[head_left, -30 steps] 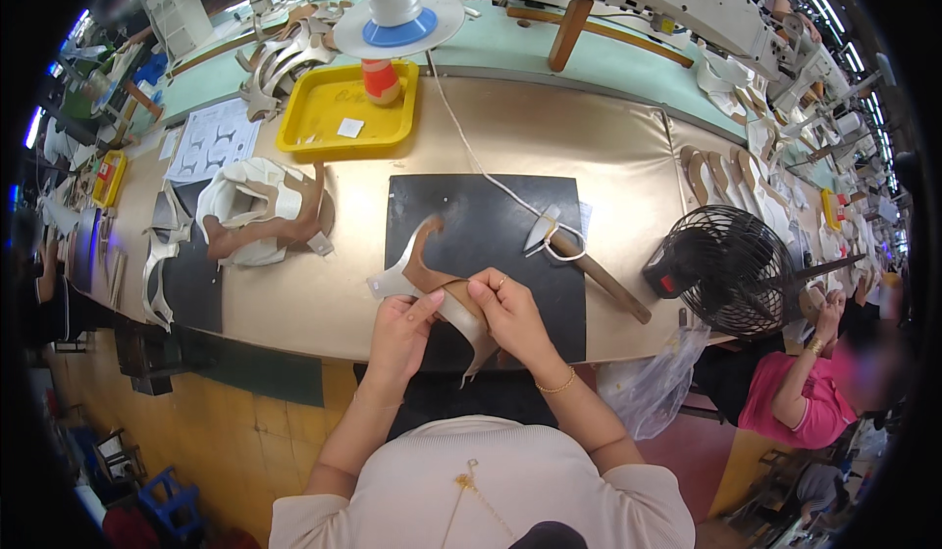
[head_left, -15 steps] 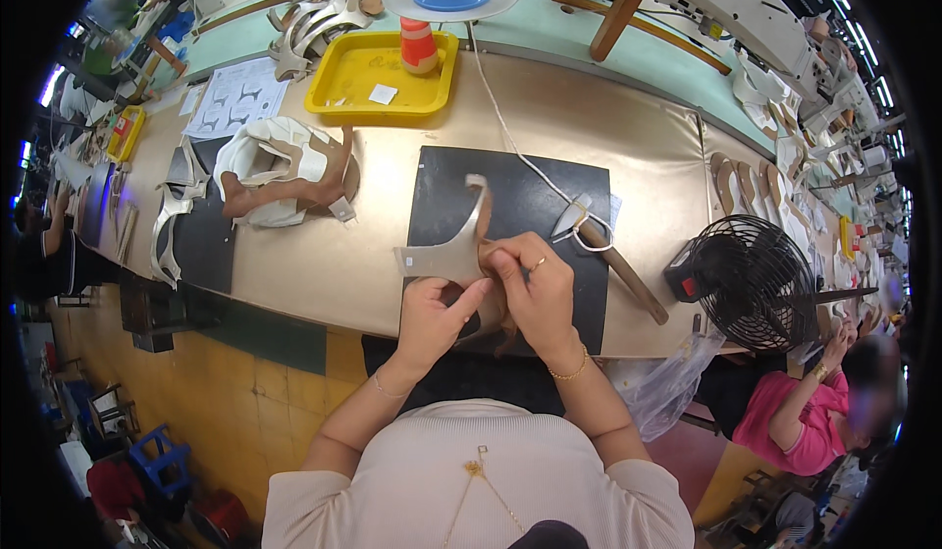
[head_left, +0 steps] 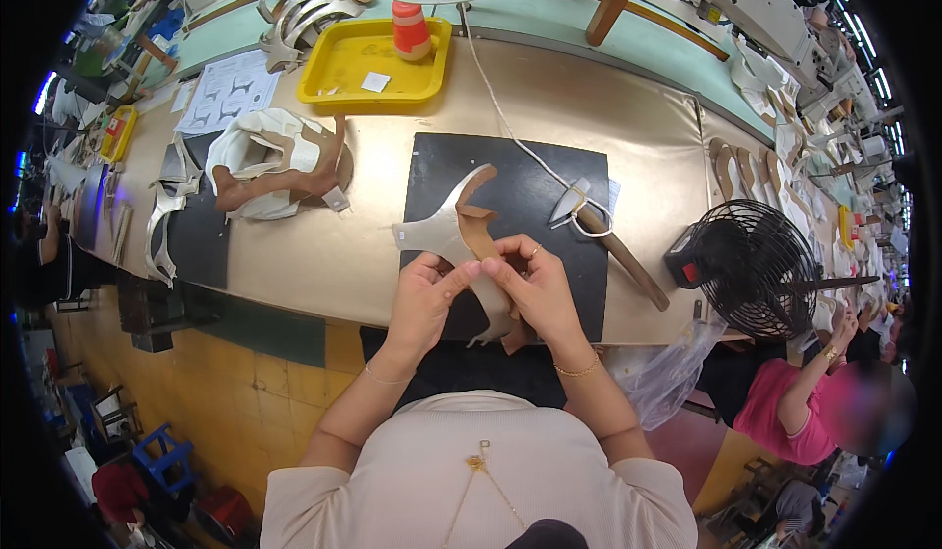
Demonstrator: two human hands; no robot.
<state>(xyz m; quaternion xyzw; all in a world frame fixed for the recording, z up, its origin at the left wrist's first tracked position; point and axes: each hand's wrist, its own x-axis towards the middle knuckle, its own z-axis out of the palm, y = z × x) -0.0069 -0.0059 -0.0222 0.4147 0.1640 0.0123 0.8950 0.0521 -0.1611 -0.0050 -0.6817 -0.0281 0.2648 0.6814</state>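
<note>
A cream shoe upper piece [head_left: 444,235] with a tan lining is held up over the black mat [head_left: 559,299], its curved arms pointing away and to the left. My left hand [head_left: 424,294] is closed on its near left edge, thumb on top. My right hand [head_left: 540,289] pinches it from the right, and the two thumb tips nearly meet on the piece. A brown strip of the lining [head_left: 475,212] stands folded up along its right side. The lower end of the piece hangs below my hands, partly hidden by them.
Right of the piece lies a hammer [head_left: 628,266] with a white cord looped around it. A black fan [head_left: 751,269] stands further right. At the back is a yellow tray [head_left: 339,66] with an orange thread cone [head_left: 410,34]. A pile of stacked uppers [head_left: 280,171] sits left.
My hands have drawn together on the piece, thumbs now almost touching. The piece has turned so that more of its tan lining shows along the right side.
</note>
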